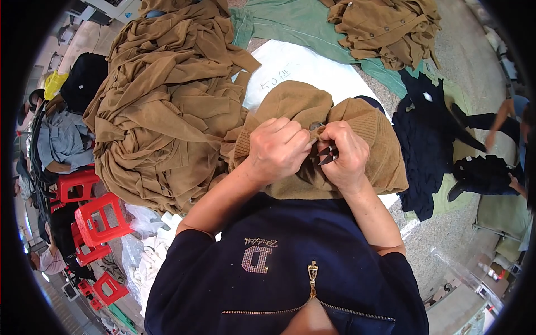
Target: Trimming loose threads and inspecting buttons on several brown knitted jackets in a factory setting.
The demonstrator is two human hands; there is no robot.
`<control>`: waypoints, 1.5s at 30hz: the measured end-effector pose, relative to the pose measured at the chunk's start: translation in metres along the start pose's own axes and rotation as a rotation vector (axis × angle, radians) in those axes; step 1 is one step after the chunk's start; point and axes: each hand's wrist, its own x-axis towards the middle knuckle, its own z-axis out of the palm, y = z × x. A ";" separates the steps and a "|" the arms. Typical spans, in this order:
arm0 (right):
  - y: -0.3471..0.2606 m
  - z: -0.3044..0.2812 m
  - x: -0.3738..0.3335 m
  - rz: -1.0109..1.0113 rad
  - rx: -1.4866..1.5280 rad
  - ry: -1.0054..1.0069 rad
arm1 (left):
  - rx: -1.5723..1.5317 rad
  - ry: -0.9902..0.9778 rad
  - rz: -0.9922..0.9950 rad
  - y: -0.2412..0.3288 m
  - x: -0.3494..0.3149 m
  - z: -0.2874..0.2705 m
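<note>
A brown knit garment [301, 103] with ribbed edges lies bunched across my lap. My left hand [281, 146] is closed on a fold of it, the knuckles facing up. Close beside it, my right hand [345, 153] curls round small dark thread snips [328, 156], whose blades point left from under the fingers. The fingertips of that hand also meet the cloth near a round button [316, 126]. What lies pinched between the two hands is too small to make out.
A large heap of brown knitwear [162, 106] rises at the left. More brown cardigans [391, 30] lie far right on green cloth [290, 22]. White sheeting [285, 61] spreads beyond my lap. Dark garments [421, 145] are at the right, near another person's arm [498, 125]. Red stools [100, 219] stand at left.
</note>
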 end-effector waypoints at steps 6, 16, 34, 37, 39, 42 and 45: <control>-0.012 0.006 -0.006 0.154 0.063 -0.025 | 0.136 0.121 0.030 -0.013 -0.004 0.004; 0.027 -0.056 0.002 0.237 -0.389 -0.365 | -0.063 -0.370 -0.573 -0.061 -0.032 -0.056; -0.037 -0.022 0.031 -0.314 -0.012 -0.065 | -1.363 -0.034 -0.881 0.006 0.008 -0.041; -0.033 -0.019 0.026 -0.271 -0.026 -0.050 | -1.156 -0.093 -0.870 0.010 0.008 -0.043; -0.032 -0.019 0.023 -0.255 -0.012 -0.043 | -1.152 -0.130 -0.870 0.011 0.009 -0.046; -0.029 -0.016 0.023 -0.194 0.026 -0.102 | -0.774 -0.072 -0.537 0.006 0.007 -0.039; -0.034 -0.012 0.023 0.244 0.395 -0.110 | -0.730 -0.096 -0.423 0.001 0.006 -0.039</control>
